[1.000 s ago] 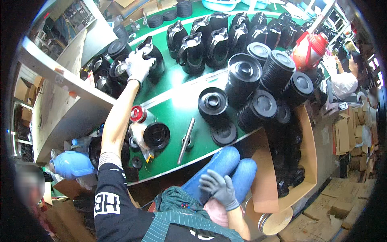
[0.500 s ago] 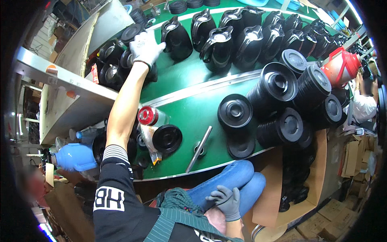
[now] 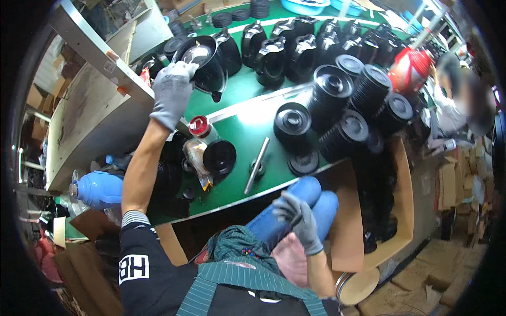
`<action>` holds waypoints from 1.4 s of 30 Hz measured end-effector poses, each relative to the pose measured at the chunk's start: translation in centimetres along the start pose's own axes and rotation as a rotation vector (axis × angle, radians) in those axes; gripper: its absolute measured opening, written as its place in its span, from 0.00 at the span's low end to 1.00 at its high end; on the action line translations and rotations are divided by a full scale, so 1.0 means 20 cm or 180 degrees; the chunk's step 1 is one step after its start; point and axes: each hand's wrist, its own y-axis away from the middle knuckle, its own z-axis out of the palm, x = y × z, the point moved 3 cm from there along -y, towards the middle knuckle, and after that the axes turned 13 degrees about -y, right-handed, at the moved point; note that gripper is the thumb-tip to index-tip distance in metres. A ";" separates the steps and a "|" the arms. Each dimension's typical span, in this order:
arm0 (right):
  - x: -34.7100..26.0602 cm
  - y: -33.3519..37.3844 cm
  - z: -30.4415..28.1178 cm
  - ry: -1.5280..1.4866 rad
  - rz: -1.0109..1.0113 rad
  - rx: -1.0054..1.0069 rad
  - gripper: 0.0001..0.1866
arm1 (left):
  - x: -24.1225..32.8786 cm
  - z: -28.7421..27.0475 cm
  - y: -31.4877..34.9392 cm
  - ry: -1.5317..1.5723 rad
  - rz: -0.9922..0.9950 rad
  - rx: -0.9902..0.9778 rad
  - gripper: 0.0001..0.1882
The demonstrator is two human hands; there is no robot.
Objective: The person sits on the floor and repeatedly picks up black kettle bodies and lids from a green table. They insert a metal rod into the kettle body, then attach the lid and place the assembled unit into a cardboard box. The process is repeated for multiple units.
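Note:
My left hand [image 3: 173, 92], in a grey work glove, is closed at the near-left side of a black jug [image 3: 210, 71]. The jug is tilted and lifted at the far left of the green table [image 3: 237, 189]; the fingers are partly hidden against it. My right hand [image 3: 298, 215], also in a grey glove, hovers over my lap, fingers apart and slightly bent, nothing in it. Below the left forearm lie a red-lidded clear jar [image 3: 200, 126], a plastic packet [image 3: 196, 158] and a round black lid [image 3: 220, 158].
Several black jugs [image 3: 271, 60] stand in rows along the far side. Stacks of round black lids [image 3: 333, 87] fill the right side, near a red thermos jug [image 3: 410, 68]. A metal rod [image 3: 256, 164] lies mid-table. An open carton [image 3: 348, 221] stands right of my knees; a person [image 3: 448, 102] is beyond.
My left hand has taken hold of a black jug among those at the left and raised it toward me. My right hand has lifted slightly above my lap. The view has shifted.

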 end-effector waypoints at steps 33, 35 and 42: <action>-0.15 0.30 0.38 0.2337 -0.1029 -0.0432 0.16 | 0.74 -0.14 1.66 0.5641 -0.1320 -0.2313 0.28; -0.25 0.01 0.16 0.2489 -0.0870 0.0367 0.23 | 0.76 -0.04 1.82 0.5856 -0.1492 -0.2503 0.28; -0.23 -0.81 -0.16 0.5933 0.0258 0.2558 0.59 | 0.90 0.05 2.13 0.6121 -0.1946 -0.2474 0.28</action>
